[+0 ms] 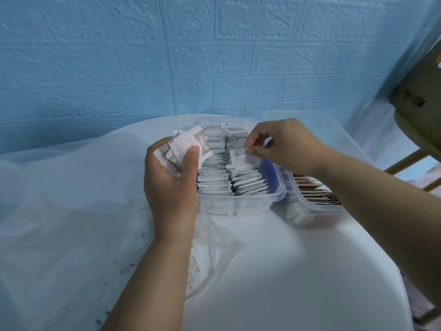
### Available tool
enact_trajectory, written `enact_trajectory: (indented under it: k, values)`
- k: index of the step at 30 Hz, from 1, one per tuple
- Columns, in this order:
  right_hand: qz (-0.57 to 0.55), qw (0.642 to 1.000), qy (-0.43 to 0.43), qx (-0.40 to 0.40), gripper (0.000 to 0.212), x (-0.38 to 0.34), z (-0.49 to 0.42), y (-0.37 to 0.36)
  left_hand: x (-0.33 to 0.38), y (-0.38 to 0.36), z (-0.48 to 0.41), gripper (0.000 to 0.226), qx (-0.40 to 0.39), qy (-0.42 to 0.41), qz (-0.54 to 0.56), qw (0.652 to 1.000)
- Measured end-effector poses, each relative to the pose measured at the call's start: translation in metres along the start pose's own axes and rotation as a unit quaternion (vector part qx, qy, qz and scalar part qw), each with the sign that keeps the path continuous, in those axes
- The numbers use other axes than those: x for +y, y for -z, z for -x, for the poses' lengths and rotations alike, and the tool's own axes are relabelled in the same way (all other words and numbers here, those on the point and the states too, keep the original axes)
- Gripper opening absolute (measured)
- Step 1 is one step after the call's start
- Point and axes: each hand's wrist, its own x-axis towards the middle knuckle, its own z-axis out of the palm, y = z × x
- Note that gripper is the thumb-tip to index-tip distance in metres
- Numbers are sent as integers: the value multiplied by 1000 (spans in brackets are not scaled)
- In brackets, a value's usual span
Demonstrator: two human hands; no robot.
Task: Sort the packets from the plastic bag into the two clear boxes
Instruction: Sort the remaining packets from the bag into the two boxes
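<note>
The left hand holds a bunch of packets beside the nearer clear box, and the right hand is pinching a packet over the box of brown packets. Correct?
Not quite. In the head view the right hand pinches its packet over the nearer clear box of white packets; the box of brown packets sits to its right. The left hand does hold a bunch of packets.

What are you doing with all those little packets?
A person is sorting packets into two clear boxes on a white table. The left hand holds a bunch of packets, and the right hand pinches one packet over the nearer box, already packed with white packets. The other box holds browner ones. The plastic bag lies below.
</note>
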Motion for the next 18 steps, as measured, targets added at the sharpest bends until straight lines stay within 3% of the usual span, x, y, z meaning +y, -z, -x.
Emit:
enact_trajectory:
  k: [7,18]
  values:
    - [88,993,14,-77,5,-4,-11,2,1,0,1,25,-8,5,-18,1000]
    - [98,982,-21,-160,6,-6,-20,6,1,1,1,25,-17,3,-29,999]
